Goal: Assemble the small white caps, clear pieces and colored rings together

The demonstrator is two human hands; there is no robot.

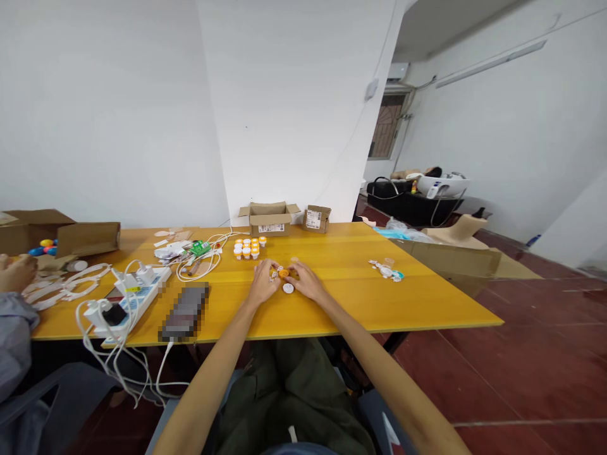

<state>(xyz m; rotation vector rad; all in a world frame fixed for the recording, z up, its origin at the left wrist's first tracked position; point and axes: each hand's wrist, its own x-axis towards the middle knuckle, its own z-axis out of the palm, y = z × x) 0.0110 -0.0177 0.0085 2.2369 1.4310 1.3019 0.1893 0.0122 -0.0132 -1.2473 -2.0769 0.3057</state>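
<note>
Both my hands rest on the yellow table (341,303) near its middle. My left hand (263,281) and my right hand (303,279) meet around a small orange piece (283,273), fingers pinched on it from both sides. A small white round cap (288,288) lies on the table just in front of my fingers. Behind my hands stands a cluster of several small orange-and-white pieces (247,248).
A power strip (135,294) with plugs and white cables lies left, next to a blurred dark phone (184,311). Two small cardboard boxes (270,218) stand at the far edge. Small white and blue bits (386,270) lie right. Another person's hand (16,273) and sleeve are far left.
</note>
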